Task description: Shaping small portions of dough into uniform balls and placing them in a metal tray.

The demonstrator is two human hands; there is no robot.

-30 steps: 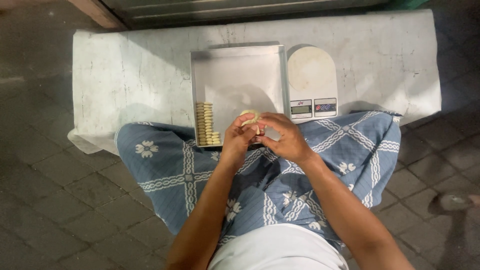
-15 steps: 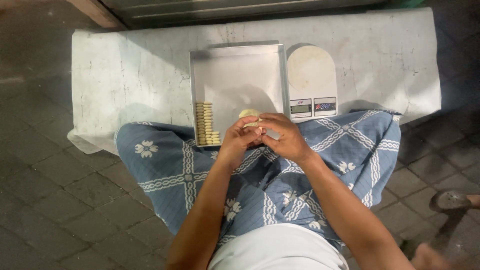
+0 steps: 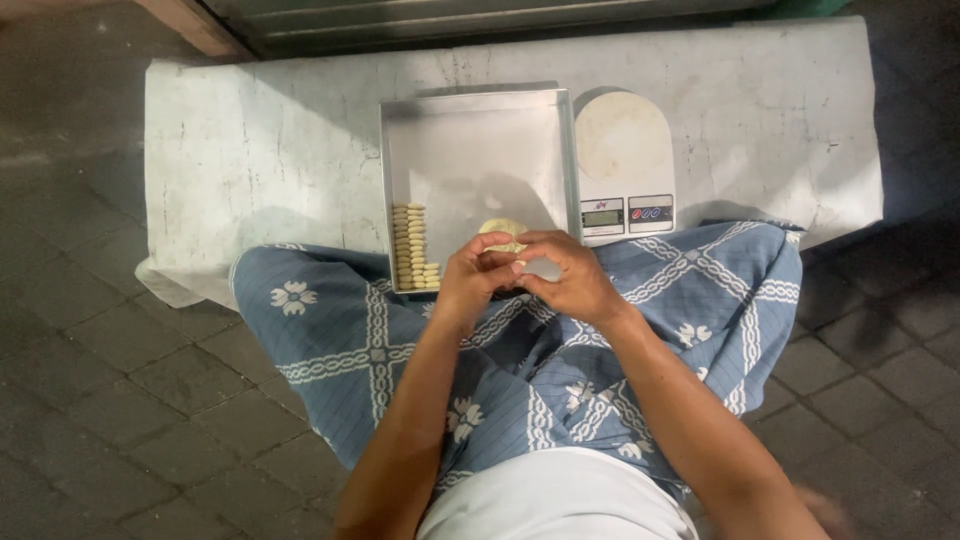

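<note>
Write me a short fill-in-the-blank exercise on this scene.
1. Both hands hold a pale lump of ____.
2. The shaped pieces lie in rows along the tray's ____ side.
3. To the right of the tray stands a white ____.

Missing words: dough; left; scale

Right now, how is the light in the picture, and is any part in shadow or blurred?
Head view: sharp overall; light falls unevenly on the white bench, with soft shadows across the tray beside the scale; the floor is dim; both hands, left and right, are clear; bottom right corner is slightly blurred.
</note>
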